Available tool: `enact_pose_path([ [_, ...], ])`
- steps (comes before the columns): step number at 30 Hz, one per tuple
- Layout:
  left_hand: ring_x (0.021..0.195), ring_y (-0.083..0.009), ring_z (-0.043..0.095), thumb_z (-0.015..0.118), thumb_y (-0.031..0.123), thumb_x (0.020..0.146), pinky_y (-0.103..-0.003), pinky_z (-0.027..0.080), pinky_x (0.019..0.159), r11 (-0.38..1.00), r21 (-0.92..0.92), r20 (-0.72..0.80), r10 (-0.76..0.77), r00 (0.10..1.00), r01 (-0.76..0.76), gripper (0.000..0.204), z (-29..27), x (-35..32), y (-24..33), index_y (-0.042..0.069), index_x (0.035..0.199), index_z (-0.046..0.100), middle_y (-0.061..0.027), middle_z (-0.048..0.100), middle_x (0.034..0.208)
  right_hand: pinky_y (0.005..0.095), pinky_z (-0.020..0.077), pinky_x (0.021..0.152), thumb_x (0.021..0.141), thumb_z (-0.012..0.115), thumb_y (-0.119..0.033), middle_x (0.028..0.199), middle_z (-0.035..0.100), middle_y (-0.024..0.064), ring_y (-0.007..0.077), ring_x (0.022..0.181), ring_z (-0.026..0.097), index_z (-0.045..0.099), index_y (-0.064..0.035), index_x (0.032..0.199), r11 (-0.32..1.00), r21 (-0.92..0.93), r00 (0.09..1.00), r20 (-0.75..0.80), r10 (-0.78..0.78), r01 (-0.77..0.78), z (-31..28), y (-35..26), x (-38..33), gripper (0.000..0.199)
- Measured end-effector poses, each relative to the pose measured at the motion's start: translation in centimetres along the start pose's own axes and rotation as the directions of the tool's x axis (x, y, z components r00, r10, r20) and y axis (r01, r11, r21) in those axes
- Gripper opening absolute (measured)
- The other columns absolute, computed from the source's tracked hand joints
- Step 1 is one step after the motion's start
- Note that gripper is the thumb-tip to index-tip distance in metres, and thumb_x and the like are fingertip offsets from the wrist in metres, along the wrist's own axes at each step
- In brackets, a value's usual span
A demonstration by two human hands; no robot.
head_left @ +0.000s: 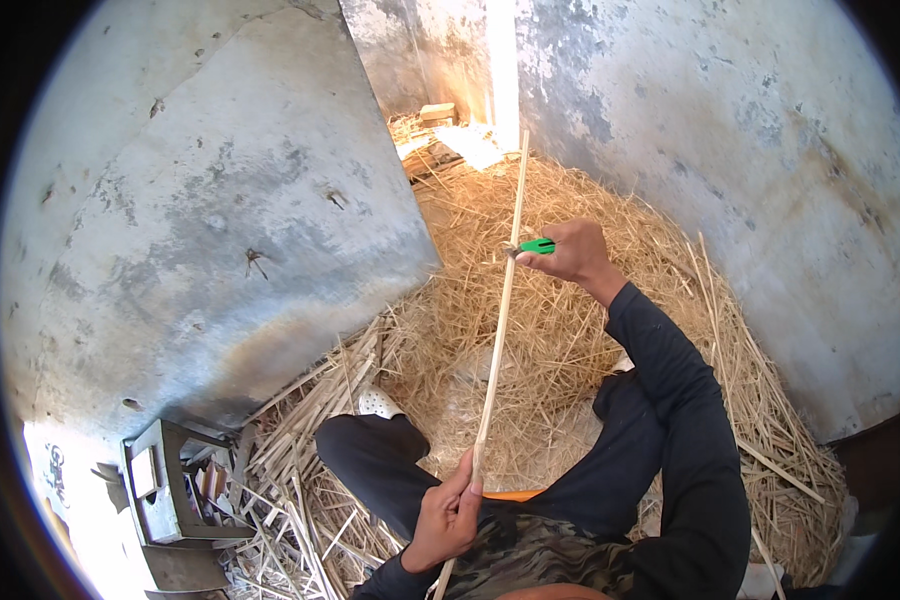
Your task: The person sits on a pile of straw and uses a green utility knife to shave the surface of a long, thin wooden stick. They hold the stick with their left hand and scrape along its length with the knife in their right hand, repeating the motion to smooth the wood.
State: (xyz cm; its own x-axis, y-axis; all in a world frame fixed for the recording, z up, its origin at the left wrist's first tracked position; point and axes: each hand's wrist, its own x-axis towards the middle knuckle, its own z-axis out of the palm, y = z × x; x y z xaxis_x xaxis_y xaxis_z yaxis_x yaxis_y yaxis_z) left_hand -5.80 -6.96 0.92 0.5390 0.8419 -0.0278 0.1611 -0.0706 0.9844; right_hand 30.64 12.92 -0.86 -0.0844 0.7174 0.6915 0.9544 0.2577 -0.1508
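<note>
The left hand gripped the long bamboo strip low, steadying it, while the right hand closed on a green-handled knife against it, mid-frame.

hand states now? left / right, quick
Left hand: closed around the lower end of the long thin stick.
Right hand: closed on a green-handled knife, blade against the stick.

I see a long, thin, pale bamboo strip running nearly upright from my left hand, which grips its lower end, past my right hand, where a green-handled knife meets it.
</note>
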Motion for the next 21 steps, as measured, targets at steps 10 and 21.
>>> enact_pose_path([
  [10, 0.062, -0.0024, 0.039, 0.053, 0.014, 0.098, -0.019, 0.032, 0.054, 0.949, -0.068, 0.128, -0.298, 0.946, 0.308, 0.046, 0.2, -5.2, 0.7, -0.003, 0.139, 0.042, 0.0045, 0.047, 0.069, 0.0326, 0.0244, 0.041, 0.084, 0.037, -0.080, 0.045, 0.033, -0.0028, 0.0128, 0.040, 0.030, 0.052, -0.0137, 0.052, 0.756, -0.083, 0.760, -0.106, 0.642, -0.650, -0.6, 13.4, 0.0, 0.075],
  [21, 0.057, -0.0021, 0.038, 0.048, 0.010, 0.099, -0.020, 0.034, 0.050, 0.989, -0.118, -0.116, -0.106, 0.988, 0.092, 0.044, -1.1, 2.0, -1.7, -0.001, 0.141, 0.040, 0.0060, 0.042, 0.065, 0.0301, 0.0222, 0.037, 0.081, 0.051, -0.075, 0.041, 0.037, -0.0041, 0.0119, 0.036, 0.031, 0.048, -0.0134, 0.046, 0.897, 0.227, 0.925, 0.136, 0.356, -0.379, -1.3, 1.6, -2.2, 0.071],
])
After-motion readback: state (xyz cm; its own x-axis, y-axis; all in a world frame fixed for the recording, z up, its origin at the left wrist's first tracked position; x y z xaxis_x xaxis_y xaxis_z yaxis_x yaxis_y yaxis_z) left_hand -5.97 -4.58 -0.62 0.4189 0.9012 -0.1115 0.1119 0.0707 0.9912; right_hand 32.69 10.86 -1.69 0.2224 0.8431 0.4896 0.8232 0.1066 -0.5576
